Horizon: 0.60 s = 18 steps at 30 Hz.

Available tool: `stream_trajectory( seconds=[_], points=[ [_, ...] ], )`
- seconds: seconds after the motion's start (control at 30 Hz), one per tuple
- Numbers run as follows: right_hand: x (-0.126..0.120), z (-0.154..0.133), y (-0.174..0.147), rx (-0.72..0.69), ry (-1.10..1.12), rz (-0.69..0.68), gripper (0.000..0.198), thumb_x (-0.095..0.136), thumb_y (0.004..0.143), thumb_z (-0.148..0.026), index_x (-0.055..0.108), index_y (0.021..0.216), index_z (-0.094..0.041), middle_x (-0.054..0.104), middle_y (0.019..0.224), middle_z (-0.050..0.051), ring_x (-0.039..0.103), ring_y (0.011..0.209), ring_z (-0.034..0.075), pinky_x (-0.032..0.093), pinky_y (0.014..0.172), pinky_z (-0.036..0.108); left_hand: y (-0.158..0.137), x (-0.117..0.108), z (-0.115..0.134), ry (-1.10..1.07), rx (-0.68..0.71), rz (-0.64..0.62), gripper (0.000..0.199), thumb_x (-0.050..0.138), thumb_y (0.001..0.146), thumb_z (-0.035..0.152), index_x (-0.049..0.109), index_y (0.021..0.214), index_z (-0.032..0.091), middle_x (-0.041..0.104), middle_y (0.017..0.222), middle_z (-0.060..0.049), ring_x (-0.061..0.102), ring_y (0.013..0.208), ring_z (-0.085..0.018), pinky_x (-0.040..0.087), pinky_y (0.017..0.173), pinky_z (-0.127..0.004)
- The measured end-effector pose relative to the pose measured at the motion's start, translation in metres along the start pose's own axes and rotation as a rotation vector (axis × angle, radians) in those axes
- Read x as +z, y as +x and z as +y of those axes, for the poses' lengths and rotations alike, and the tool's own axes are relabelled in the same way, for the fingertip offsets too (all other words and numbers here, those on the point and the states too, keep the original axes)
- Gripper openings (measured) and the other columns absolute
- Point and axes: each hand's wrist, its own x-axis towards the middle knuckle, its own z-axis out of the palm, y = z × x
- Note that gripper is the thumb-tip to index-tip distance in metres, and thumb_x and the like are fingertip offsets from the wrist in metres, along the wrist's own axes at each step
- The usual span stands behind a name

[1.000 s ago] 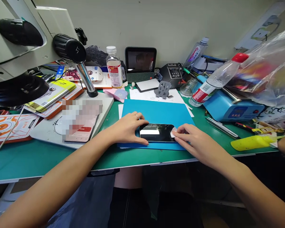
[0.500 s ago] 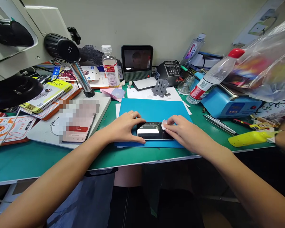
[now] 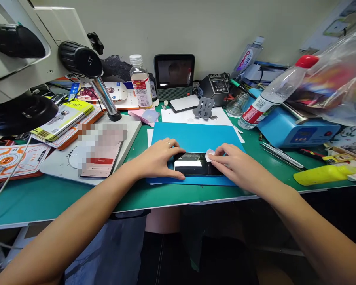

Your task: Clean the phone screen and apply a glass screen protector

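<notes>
A black phone lies flat, long side across, on a blue mat; white glare shows on its glossy face. My left hand, with a ring on one finger, holds the phone's left end between thumb and fingers at its long edges. A small white wiping pad is pinched in the fingertips of my right hand. The pad touches the phone's face toward its right part. My right fingers partly cover that end of the phone.
Left of the mat, another phone rests on a microscope's pale base. Behind stand a labelled bottle and a small display. To the right are a red-capped bottle, a blue machine, tweezers and a yellow squeeze bottle.
The whole view has shifted slightly, so things sit a little further right. Both hands keep nearly the same places on the phone, the pad still against its face.
</notes>
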Motion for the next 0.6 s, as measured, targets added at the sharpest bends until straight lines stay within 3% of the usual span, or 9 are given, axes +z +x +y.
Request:
stream_trajectory(
  seconds=[0.13, 0.33, 0.6],
  points=[
    [0.000, -0.002, 0.011, 0.013, -0.011, -0.023, 0.045, 0.038, 0.104, -0.043, 0.078, 0.106, -0.023, 0.062, 0.108, 0.013, 0.059, 0.099, 0.027, 0.052, 0.081, 0.041, -0.001, 0.001, 0.000, -0.024, -0.004, 0.013, 0.075, 0.074, 0.077, 0.068, 0.061, 0.134, 0.021, 0.061, 0.121, -0.011, 0.057, 0.112, -0.030, 0.048, 0.096, -0.043],
    [0.012, -0.021, 0.001, -0.090, -0.048, 0.053, 0.038, 0.042, 0.105, -0.037, 0.068, 0.125, -0.020, 0.060, 0.115, 0.014, 0.057, 0.103, 0.027, 0.051, 0.085, 0.041, 0.002, 0.000, 0.002, 0.001, 0.002, 0.004, 0.075, 0.076, 0.075, 0.067, 0.063, 0.131, 0.019, 0.061, 0.119, -0.012, 0.057, 0.109, -0.030, 0.048, 0.094, -0.043],
    [0.009, -0.034, 0.011, -0.101, -0.120, 0.039, 0.034, 0.042, 0.105, -0.033, 0.073, 0.107, -0.020, 0.060, 0.106, 0.013, 0.056, 0.094, 0.025, 0.048, 0.078, 0.038, 0.000, 0.002, 0.001, -0.036, -0.014, 0.015, 0.074, 0.076, 0.076, 0.066, 0.062, 0.133, 0.020, 0.061, 0.122, -0.012, 0.057, 0.114, -0.030, 0.048, 0.098, -0.044]
  ],
)
